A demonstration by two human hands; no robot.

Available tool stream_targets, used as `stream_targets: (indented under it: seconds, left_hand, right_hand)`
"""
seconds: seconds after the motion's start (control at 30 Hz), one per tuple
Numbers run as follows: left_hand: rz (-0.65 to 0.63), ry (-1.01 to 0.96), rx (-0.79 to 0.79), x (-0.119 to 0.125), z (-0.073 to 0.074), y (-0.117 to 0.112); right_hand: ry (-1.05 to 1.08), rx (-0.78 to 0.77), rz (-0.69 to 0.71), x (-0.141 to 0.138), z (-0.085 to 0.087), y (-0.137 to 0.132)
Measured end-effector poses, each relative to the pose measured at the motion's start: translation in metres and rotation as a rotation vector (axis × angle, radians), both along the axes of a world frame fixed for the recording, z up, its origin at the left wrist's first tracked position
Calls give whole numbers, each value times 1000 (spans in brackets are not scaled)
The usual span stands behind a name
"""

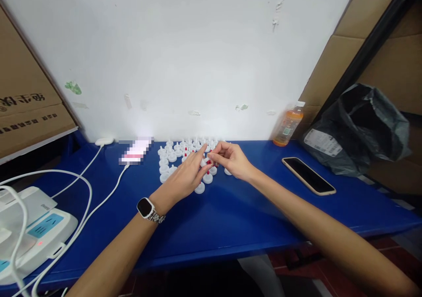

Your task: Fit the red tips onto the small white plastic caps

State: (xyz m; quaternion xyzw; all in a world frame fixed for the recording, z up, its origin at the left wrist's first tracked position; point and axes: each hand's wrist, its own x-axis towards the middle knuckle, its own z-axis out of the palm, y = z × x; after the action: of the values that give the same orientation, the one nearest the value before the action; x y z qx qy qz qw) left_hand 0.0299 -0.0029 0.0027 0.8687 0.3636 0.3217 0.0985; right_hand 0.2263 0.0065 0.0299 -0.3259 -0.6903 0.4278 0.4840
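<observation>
Both hands meet above a cluster of small white nozzle caps (172, 157) on the blue table. Between thumb and fingers, my left hand (186, 174) holds one white nozzle cap (204, 161), partly hidden by the fingers. My right hand (232, 158) is closed in a pinch at that cap's end; what lies between its fingertips is too small to make out. Some caps carry red tips, such as the red-tipped cap (207, 177) below my hands. Another cap (199, 188) sits nearest the front of the group.
A phone (309, 176) lies at right, with an orange drink bottle (287, 125) and a grey plastic bag (349, 134) behind it. To the left are a lit, pixelated device (136, 151), white cables (89, 191) and a power strip (49, 226). A white wall (198, 59) rises behind.
</observation>
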Motion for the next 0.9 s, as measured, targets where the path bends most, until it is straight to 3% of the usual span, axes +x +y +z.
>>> stream_targets:
  seconds: [0.17, 0.37, 0.47, 0.67, 0.9]
  left_hand:
    - [109, -12, 98, -7, 8, 5]
    - [112, 45, 104, -12, 11, 0]
    - [105, 67, 104, -12, 10, 0]
    - [84, 67, 99, -10, 12, -3]
    - [62, 81, 94, -8, 11, -3]
  right_hand:
    - [-471, 107, -227, 33, 1, 29]
    - [-905, 182, -219, 25, -5, 61]
    - [-930, 191, -238, 21, -3, 59]
    - [-1062, 292, -396, 43, -2, 33]
    - [-911, 221, -333, 46, -13, 35]
